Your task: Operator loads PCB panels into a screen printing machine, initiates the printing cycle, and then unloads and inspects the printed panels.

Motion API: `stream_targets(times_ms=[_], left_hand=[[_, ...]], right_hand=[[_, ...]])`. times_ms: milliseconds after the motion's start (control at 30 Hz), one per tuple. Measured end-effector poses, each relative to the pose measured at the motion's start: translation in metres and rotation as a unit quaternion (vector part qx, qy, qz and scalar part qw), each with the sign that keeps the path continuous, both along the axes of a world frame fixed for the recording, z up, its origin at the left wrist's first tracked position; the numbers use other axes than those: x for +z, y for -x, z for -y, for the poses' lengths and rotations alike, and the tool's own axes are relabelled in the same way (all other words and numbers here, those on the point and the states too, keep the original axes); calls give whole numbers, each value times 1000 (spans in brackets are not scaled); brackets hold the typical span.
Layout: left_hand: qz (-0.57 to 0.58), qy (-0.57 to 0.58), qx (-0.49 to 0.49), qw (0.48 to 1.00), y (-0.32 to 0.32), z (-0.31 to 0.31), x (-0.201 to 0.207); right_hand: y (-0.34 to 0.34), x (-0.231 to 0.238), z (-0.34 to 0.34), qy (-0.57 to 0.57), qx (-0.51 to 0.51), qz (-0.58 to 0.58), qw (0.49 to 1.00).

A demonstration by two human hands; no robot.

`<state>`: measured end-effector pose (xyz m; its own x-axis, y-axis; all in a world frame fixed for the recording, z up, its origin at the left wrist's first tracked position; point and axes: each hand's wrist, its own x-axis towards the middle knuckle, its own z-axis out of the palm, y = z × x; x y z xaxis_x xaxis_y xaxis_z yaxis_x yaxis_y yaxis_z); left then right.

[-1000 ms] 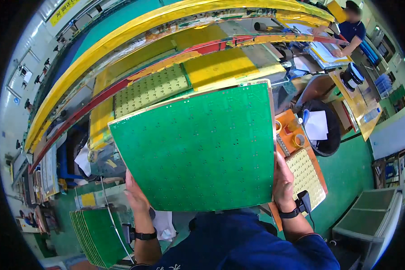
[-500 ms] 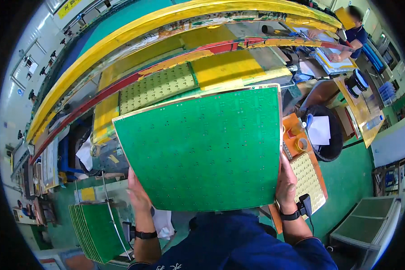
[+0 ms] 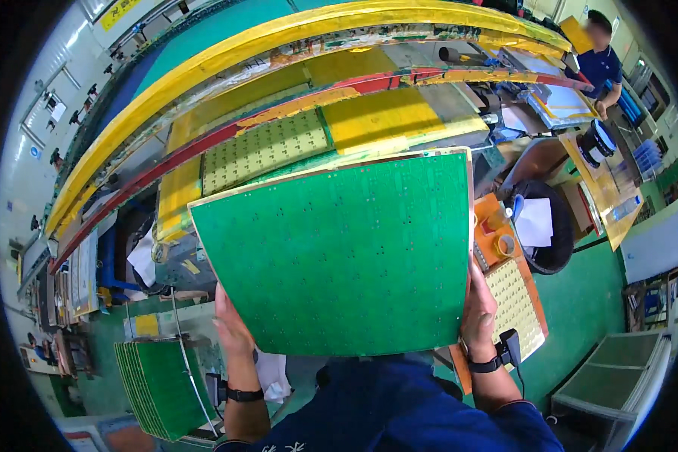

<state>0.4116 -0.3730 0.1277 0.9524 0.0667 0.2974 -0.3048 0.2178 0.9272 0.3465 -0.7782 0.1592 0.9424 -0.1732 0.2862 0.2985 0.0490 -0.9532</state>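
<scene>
I hold a large green circuit board panel (image 3: 343, 256) flat in front of me, above the machine bed. My left hand (image 3: 232, 328) grips its lower left edge and my right hand (image 3: 478, 309) grips its lower right edge. The panel is dotted with small holes and has a thin pale rim. Behind it, a yellow perforated panel (image 3: 267, 147) lies on the machine's yellow and grey conveyor (image 3: 384, 117). Both wrists wear black bands.
A rack of upright green panels (image 3: 158, 388) stands at lower left. An orange tray (image 3: 505, 264) with tape rolls and a perforated sheet sits at right, beside a black bin (image 3: 550, 252). Another person (image 3: 599, 64) works at a far bench. Green floor at right.
The green panel has drifted slightly right and a little lower in view, with both hands still on its lower edges. The far person has shifted in the frame.
</scene>
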Motion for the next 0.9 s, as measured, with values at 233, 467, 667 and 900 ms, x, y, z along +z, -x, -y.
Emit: stream_targets(times_ms=[233,467,667,900], left_hand=[[-11,-33,16,999,-2,11,21],[-37,29,12,999,8,2,19],[-39,-64,100,992,19,-20,-24],[-11,110,35,993,23,-31,-8]], right_hand=[[3,-13,2,-15,-35,12,999],[3,-12,-4,-6,-44,-49,998],[2,-8,-3,-30,23,-12,999],[18,13,-22,186,12,164,969]])
